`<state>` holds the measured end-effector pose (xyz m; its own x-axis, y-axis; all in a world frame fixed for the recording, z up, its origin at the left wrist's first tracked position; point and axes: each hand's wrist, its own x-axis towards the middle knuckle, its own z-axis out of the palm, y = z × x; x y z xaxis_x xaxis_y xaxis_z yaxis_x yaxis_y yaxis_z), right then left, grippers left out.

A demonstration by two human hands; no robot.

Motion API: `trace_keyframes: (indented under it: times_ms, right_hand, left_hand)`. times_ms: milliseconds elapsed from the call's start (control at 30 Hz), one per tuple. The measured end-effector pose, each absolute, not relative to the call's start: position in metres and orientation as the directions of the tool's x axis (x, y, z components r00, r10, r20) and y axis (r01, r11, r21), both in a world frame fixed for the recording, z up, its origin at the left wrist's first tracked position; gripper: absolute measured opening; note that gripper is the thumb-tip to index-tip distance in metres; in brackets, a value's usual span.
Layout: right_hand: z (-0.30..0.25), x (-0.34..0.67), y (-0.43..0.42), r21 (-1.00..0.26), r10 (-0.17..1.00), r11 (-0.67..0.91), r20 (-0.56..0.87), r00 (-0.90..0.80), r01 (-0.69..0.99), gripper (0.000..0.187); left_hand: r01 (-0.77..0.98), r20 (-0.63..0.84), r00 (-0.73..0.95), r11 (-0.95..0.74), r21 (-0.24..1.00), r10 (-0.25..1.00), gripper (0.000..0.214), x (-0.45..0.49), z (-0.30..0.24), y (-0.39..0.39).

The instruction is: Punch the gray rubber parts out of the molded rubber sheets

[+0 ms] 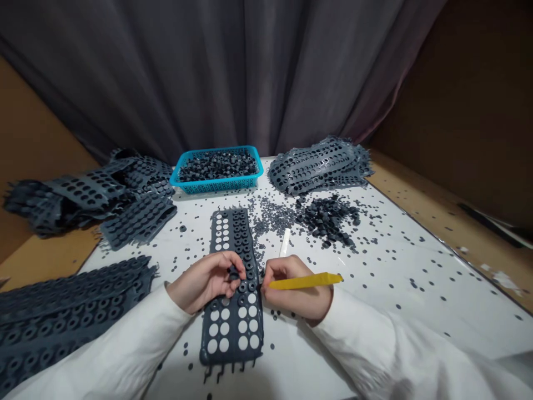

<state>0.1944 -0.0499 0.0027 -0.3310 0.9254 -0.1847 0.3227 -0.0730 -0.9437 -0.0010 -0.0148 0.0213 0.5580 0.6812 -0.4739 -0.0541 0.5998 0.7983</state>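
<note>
A dark grey rubber sheet (233, 325) with rows of round holes and raised rings lies lengthwise in front of me. White tabletop shows through the holes at its near end and upper left. My left hand (212, 280) rests over the sheet's middle, fingers curled round a small dark rubber piece (234, 272). At the sheet's right edge, my right hand (293, 286) is closed round a slim tool with a yellow handle (310, 281). The tool's tip is hidden at the fingers, so its kind cannot be made out.
A blue basket (216, 186) full of small dark pieces stands at the back. Punched sheets (320, 166) are stacked back right, others (91, 189) back left and ringed strips (75, 311) near left. Loose pieces (328, 216), tiny discs (272, 216) and a white strip (285, 243) lie on the tabletop.
</note>
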Motion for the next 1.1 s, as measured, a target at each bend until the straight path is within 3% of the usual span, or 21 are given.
trace_keyframes:
  times_ms: [100,167,267,367,500,700,800,967,1100]
  right_hand:
    - [0.003,0.194,-0.051,-0.937,0.924,-0.069,-0.189,-0.332,0.342,0.006]
    - [0.003,0.194,-0.051,-0.933,0.925,-0.064,-0.188,-0.330,0.353,0.006]
    - [0.002,0.194,-0.051,-0.928,0.923,-0.067,-0.198,-0.331,0.368,0.005]
    - [0.001,0.194,-0.050,-0.928,0.921,-0.075,-0.206,-0.332,0.366,0.004]
    - [0.002,0.194,-0.050,-0.931,0.918,-0.086,-0.212,-0.334,0.354,0.005]
    - [0.004,0.194,-0.050,-0.939,0.917,-0.083,-0.203,-0.344,0.333,0.006]
    - [0.001,0.195,-0.050,-0.940,0.918,-0.063,-0.186,-0.350,0.335,0.006]
    - [-0.003,0.194,-0.050,-0.929,0.922,-0.063,-0.194,-0.335,0.366,0.005]
    - [0.000,0.194,-0.050,-0.930,0.919,-0.092,-0.217,-0.330,0.356,0.004]
  left_hand:
    - [-0.043,-0.457,0.517,0.555,0.830,0.724,0.016,0.003,0.021,-0.014]
    - [0.071,-0.449,0.507,0.483,0.873,0.736,0.021,0.006,0.021,-0.013]
    - [0.348,-0.311,0.554,0.125,0.929,0.773,0.022,0.009,0.025,-0.014]
    - [0.552,-0.153,0.650,-0.325,0.768,0.744,0.015,0.013,0.030,-0.017]
    - [0.646,-0.141,0.712,-0.563,0.516,0.688,0.011,0.018,0.031,-0.025]
    - [0.668,-0.245,0.743,-0.714,0.209,0.623,0.023,0.029,0.037,-0.036]
    - [0.667,-0.310,0.731,-0.732,0.140,0.607,0.032,0.034,0.038,-0.038]
    - [0.662,-0.275,0.745,-0.727,0.184,0.608,0.028,0.032,0.036,-0.032]
    - [0.616,-0.094,0.747,-0.633,0.470,0.658,0.016,0.019,0.055,-0.017]
